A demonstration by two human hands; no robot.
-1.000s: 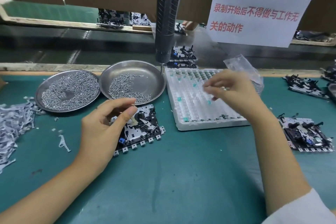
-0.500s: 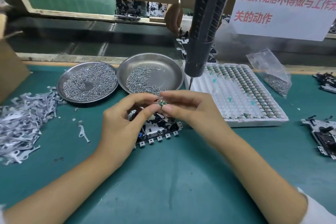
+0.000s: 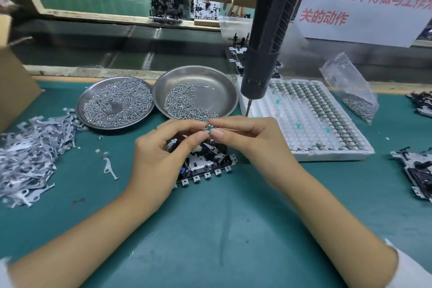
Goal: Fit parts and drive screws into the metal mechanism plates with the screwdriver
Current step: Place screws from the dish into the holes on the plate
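Mid-surface, above the mechanism plate (image 3: 205, 165): left hand (image 3: 161, 159) and right hand (image 3: 252, 140) both pinch one small green part (image 3: 209, 128) at the fingertips (other fingers loosely curled). Screwdriver (image 3: 268, 37) hangs just behind, untouched. Two screw dishes (image 3: 217, 82) toward the far edge.

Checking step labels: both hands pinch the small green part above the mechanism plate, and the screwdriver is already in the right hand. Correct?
Not quite. The head view shows both the left hand and right hand pinching the small green part above the mechanism plate, but the screwdriver hangs untouched behind them, in neither hand.
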